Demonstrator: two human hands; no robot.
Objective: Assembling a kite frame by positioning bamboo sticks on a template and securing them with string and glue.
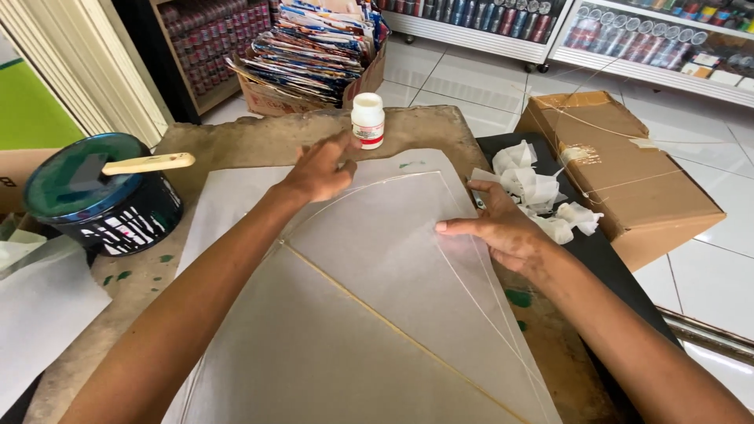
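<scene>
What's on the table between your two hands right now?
In the head view, only translucent kite paper and its thin curved stick lie between left hand and right hand.

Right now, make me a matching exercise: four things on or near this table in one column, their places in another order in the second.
Things:
1. small white bottle
2. dark tub
3. cardboard box
4. crumpled white paper bits

Places:
A. on the floor, right of the table
B. at the table's left edge, a stick across its lid
C. just beyond the right hand
D. at the far edge, beside the left hand

Pairs: 1-D, 2-B, 3-A, 4-C
</scene>
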